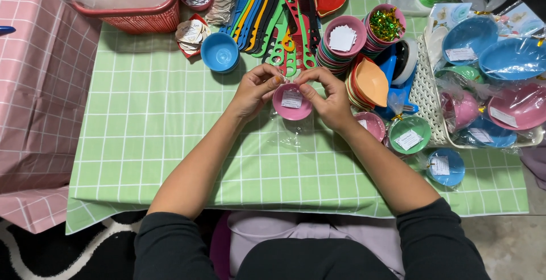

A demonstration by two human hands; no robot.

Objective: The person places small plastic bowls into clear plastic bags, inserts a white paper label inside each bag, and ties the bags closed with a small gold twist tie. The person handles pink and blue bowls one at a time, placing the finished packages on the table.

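Both hands, left hand (254,90) and right hand (326,99), pinch a bagged pink bowl (292,102) between them. A blue bowl (219,52) and combs (267,18) lie just beyond; stacked bowls (341,44) crowd the right.

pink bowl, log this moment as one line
left hand: pinching clear wrap above pink bowl | right hand: same, gripping bowl rim | surface: green checked tablecloth | nearby: blue bowl
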